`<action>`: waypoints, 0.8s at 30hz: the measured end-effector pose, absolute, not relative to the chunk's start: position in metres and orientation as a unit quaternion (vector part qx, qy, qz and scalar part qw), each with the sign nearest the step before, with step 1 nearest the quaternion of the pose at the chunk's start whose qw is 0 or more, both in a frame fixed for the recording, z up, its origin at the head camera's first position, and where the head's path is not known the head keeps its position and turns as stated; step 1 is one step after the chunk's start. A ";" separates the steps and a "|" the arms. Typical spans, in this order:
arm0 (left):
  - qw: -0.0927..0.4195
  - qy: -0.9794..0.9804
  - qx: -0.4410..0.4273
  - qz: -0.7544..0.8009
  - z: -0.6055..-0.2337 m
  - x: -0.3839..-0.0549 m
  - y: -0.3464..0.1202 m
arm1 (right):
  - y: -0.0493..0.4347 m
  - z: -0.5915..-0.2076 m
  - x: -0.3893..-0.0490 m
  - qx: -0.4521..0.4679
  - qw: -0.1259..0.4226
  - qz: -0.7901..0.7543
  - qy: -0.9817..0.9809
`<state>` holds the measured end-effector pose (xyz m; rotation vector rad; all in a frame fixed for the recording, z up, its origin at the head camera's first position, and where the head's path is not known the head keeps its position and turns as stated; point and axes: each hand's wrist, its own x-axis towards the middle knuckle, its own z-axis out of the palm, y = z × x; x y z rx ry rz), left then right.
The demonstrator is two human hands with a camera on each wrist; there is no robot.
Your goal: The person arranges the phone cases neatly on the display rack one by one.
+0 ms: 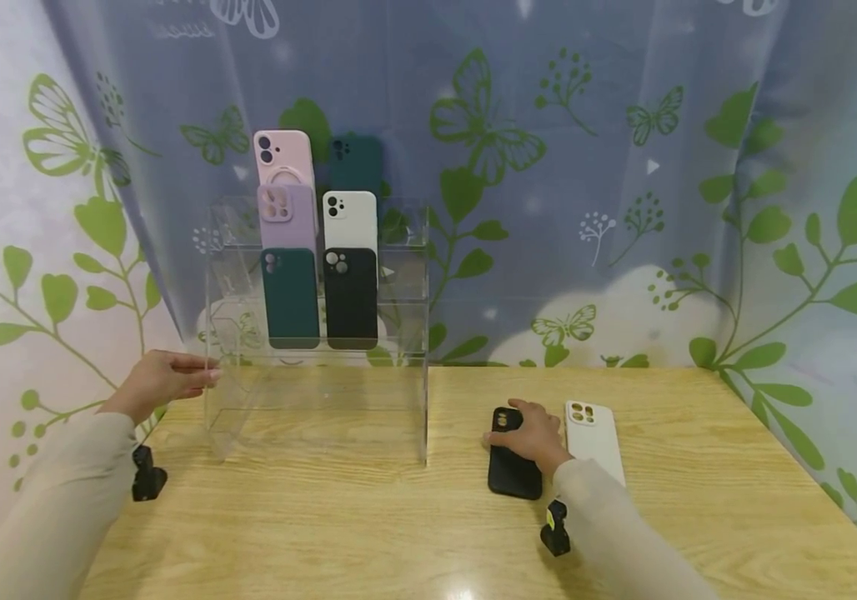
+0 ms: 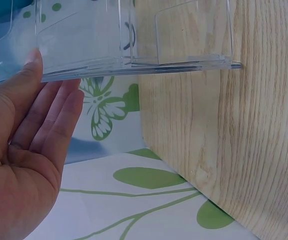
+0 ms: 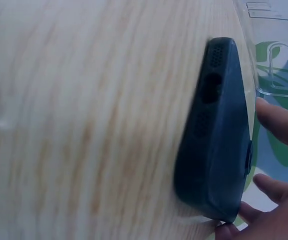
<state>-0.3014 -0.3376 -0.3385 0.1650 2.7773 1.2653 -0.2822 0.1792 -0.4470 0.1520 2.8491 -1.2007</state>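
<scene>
A clear acrylic tiered stand holds several phone cases. My left hand is at its left side panel; in the left wrist view, my left hand pinches the panel edge, thumb on one face and fingers on the other. A black phone case lies on the table, camera end away from me. Over its upper part, my right hand spans the width. In the right wrist view, the thumb of my right hand stands slightly off the black case, while the lower fingertips meet its near side.
A white phone case lies right of the black one. On the stand are pink, lilac, white, black and two dark green cases. A patterned curtain hangs behind the wooden table.
</scene>
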 end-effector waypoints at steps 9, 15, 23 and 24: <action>0.045 0.909 0.049 0.412 -0.338 -0.301 -0.338 | 0.178 -0.448 -0.279 0.055 0.022 -0.362 0.930; 0.044 0.907 0.050 0.417 -0.339 -0.301 -0.338 | 0.181 -0.449 -0.281 0.045 0.007 -0.358 0.932; 0.036 0.905 0.057 0.420 -0.339 -0.301 -0.336 | 0.195 -0.445 -0.286 0.026 0.016 -0.355 0.934; 0.036 0.905 0.056 0.419 -0.339 -0.301 -0.336 | 0.196 -0.445 -0.287 0.029 0.018 -0.358 0.933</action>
